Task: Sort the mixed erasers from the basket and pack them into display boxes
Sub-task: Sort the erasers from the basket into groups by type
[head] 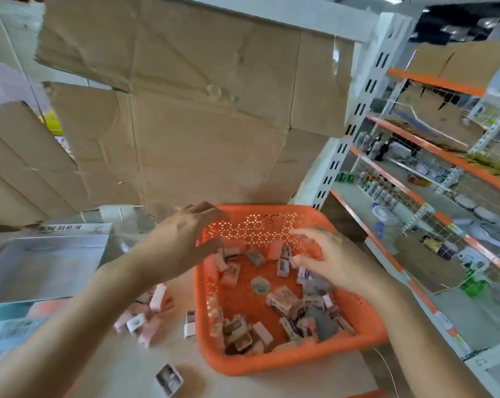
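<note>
While the left hand [182,239] spreads its fingers over the far-left corner of the orange basket [286,364], the right hand [333,261] seemingly pinches a pink eraser [295,260].

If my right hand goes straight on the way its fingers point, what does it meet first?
Most likely the erasers by the far wall of the orange basket, just ahead of the right hand; blur hides how near.
</note>
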The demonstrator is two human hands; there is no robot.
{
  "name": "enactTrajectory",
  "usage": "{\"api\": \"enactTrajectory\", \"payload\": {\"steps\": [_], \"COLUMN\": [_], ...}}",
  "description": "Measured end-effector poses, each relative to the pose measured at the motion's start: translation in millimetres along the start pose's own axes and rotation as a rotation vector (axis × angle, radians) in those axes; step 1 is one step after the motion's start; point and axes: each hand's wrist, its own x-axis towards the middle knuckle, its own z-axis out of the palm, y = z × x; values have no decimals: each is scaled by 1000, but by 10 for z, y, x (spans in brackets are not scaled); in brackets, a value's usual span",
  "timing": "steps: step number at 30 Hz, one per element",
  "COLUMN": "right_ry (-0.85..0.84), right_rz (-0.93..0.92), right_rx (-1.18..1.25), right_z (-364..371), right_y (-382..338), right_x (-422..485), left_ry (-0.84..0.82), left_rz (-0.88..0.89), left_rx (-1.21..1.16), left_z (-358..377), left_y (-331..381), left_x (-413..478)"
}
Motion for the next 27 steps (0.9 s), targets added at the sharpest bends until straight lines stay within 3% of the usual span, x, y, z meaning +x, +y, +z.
{"api": "enactTrajectory", "payload": {"steps": [6, 12, 16, 23, 27], "right_ry": [-125, -183, -214, -208, -198], "right_rz": [-86, -148, -170, -181, -184], "right_rx": [33, 53, 57, 87, 108], "right_z": [22, 119, 168, 182, 186], "right_y": [362, 420, 429, 441, 445], "right_x": [256, 393, 412, 414, 421], "left_ry": [-113, -332, -374, -528, -512], "left_rz": [-109, -254, -300, -437, -465], "left_rx": [60, 385, 540, 430, 361], "left_z": [322, 551, 629, 670, 736], "left_y": [221, 128, 128, 177, 224], "left_x": [322, 471, 592, 755, 760]}}
